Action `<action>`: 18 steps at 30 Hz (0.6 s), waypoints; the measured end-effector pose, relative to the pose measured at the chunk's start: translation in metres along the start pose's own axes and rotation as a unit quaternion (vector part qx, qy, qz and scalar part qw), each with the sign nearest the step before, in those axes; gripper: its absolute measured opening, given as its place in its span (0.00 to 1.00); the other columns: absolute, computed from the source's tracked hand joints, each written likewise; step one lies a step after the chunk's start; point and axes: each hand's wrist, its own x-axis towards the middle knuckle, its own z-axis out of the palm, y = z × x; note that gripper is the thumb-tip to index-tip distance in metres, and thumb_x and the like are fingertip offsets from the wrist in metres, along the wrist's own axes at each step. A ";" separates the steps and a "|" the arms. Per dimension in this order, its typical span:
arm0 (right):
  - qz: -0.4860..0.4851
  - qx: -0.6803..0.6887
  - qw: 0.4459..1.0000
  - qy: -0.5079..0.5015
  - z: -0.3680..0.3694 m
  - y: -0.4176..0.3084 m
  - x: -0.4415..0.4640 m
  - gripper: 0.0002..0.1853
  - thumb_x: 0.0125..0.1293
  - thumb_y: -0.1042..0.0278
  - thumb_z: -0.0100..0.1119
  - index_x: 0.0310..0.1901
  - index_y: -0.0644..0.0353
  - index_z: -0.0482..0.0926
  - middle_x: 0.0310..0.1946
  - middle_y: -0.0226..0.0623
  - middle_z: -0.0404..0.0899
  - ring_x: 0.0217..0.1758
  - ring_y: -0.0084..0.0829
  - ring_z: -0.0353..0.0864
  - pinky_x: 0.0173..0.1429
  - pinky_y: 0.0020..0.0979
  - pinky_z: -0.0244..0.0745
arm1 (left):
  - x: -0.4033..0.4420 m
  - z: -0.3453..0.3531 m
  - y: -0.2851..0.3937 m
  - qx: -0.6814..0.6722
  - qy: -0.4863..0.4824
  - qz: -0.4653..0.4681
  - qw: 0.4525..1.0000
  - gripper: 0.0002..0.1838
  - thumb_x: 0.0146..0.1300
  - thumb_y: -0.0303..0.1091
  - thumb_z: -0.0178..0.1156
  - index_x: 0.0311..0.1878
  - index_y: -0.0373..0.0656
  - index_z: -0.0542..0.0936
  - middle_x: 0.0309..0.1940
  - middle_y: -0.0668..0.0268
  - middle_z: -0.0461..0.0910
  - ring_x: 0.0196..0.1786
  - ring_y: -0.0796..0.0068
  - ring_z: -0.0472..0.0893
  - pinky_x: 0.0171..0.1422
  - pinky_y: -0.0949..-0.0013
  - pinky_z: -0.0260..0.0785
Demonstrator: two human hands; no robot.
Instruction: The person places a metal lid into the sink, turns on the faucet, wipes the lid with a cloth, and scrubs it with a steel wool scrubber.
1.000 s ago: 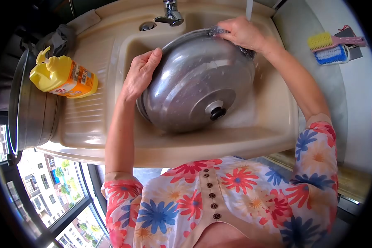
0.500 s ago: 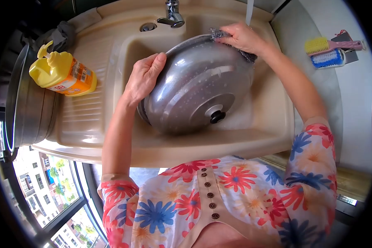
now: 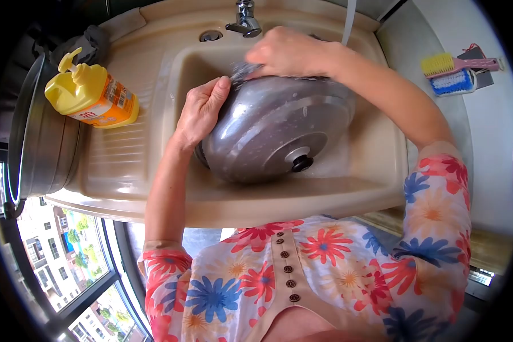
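Observation:
A large domed metal pot lid (image 3: 268, 128) with a black knob stands tilted in the beige sink (image 3: 376, 165), its outer side facing me and wet with drops. My left hand (image 3: 202, 108) grips the lid's left edge, thumb on the outside and fingers hidden behind the rim. At the lid's upper rim, near the left thumb, my right hand (image 3: 288, 54) is closed on a steel wool scrubber (image 3: 246, 70). The right hand is slightly blurred, and the scrubber is partly covered by its fingers.
Behind the sink rises a chrome faucet (image 3: 245, 23); a stream of water (image 3: 349, 23) falls at the back right. A yellow soap pump bottle (image 3: 94, 97) stands on the ribbed drainboard, beside a big metal pot (image 3: 45, 142). Two brushes (image 3: 453, 74) lie at right.
My right hand has swept the scrubber leftward along the lid's upper rim, from the right part to beside my left hand. The left hand keeps its hold on the lid.

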 end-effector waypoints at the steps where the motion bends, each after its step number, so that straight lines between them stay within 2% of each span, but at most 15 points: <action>1: 0.021 0.016 1.000 -0.005 -0.005 0.011 -0.012 0.16 0.59 0.56 0.58 0.26 0.63 0.73 0.22 0.45 0.75 0.28 0.46 0.75 0.33 0.40 0.69 | -0.001 -0.001 0.003 0.005 -0.002 -0.009 1.000 0.28 0.67 0.56 0.46 0.36 0.34 0.76 0.24 0.72 0.70 0.31 0.82 0.65 0.38 0.75 0.64; 3: 0.128 0.041 0.991 -0.001 0.006 0.050 -0.056 0.13 0.60 0.58 0.58 0.31 0.62 0.77 0.23 0.45 0.75 0.27 0.42 0.75 0.35 0.35 0.70 | -0.001 -0.001 0.000 -0.004 0.007 -0.008 1.000 0.28 0.67 0.56 0.46 0.36 0.34 0.76 0.24 0.71 0.71 0.31 0.82 0.65 0.38 0.74 0.64; 5: 0.250 0.149 0.953 0.080 0.024 0.067 -0.106 0.18 0.62 0.52 0.55 0.30 0.63 0.78 0.21 0.48 0.75 0.23 0.41 0.71 0.33 0.35 0.69 | 0.001 -0.001 -0.001 -0.003 0.006 -0.005 1.000 0.28 0.67 0.56 0.46 0.36 0.35 0.76 0.24 0.71 0.71 0.31 0.82 0.66 0.39 0.74 0.64; 6: 0.289 0.184 0.931 0.125 0.044 0.072 -0.137 0.18 0.62 0.52 0.56 0.31 0.63 0.79 0.21 0.47 0.74 0.22 0.38 0.71 0.32 0.34 0.68 | 0.001 -0.002 0.000 0.001 0.000 -0.004 1.000 0.28 0.67 0.56 0.46 0.36 0.35 0.76 0.24 0.71 0.71 0.31 0.82 0.66 0.39 0.74 0.65; 7: 0.324 0.217 0.905 0.168 0.056 0.075 -0.155 0.18 0.62 0.53 0.57 0.32 0.64 0.79 0.20 0.47 0.73 0.22 0.35 0.71 0.31 0.32 0.66 | 0.003 -0.004 -0.001 0.005 -0.002 -0.001 1.000 0.28 0.67 0.57 0.46 0.36 0.35 0.76 0.24 0.71 0.71 0.31 0.82 0.66 0.39 0.74 0.65; 10: 0.344 0.351 0.843 0.218 0.065 0.070 -0.156 0.19 0.60 0.51 0.60 0.33 0.64 0.79 0.18 0.44 0.72 0.20 0.30 0.68 0.28 0.31 0.64 | 0.013 -0.004 -0.006 0.028 -0.004 -0.022 0.999 0.28 0.67 0.56 0.46 0.35 0.35 0.76 0.24 0.71 0.71 0.31 0.82 0.66 0.38 0.75 0.64; 13: 0.359 0.178 0.911 0.099 0.044 0.073 -0.134 0.11 0.62 0.62 0.59 0.35 0.63 0.79 0.20 0.35 0.75 0.24 0.21 0.67 0.32 0.24 0.67 | 0.009 -0.002 -0.010 0.005 0.015 -0.012 1.000 0.28 0.67 0.56 0.46 0.35 0.35 0.75 0.24 0.71 0.71 0.31 0.82 0.66 0.38 0.76 0.64; 16: 0.268 0.150 0.951 0.040 0.013 0.050 -0.085 0.15 0.61 0.56 0.58 0.31 0.63 0.78 0.20 0.39 0.76 0.22 0.31 0.72 0.31 0.30 0.68 | 0.010 0.002 -0.011 0.009 -0.002 -0.012 1.000 0.27 0.67 0.55 0.46 0.33 0.36 0.74 0.22 0.72 0.68 0.30 0.82 0.63 0.36 0.76 0.62; 17: 0.220 0.124 0.967 0.016 0.008 0.041 -0.064 0.17 0.60 0.54 0.58 0.29 0.63 0.77 0.20 0.40 0.75 0.23 0.36 0.74 0.31 0.33 0.69 | 0.011 0.002 -0.011 0.018 -0.010 -0.007 1.000 0.27 0.67 0.55 0.46 0.33 0.36 0.74 0.22 0.73 0.67 0.30 0.82 0.63 0.35 0.76 0.62; 18: 0.124 0.058 0.990 0.016 0.007 0.026 -0.038 0.18 0.59 0.53 0.58 0.27 0.63 0.76 0.20 0.41 0.75 0.23 0.39 0.74 0.31 0.34 0.69 | 0.011 0.006 -0.004 0.035 -0.016 0.002 0.999 0.27 0.67 0.55 0.46 0.32 0.36 0.73 0.21 0.71 0.66 0.29 0.81 0.62 0.34 0.75 0.61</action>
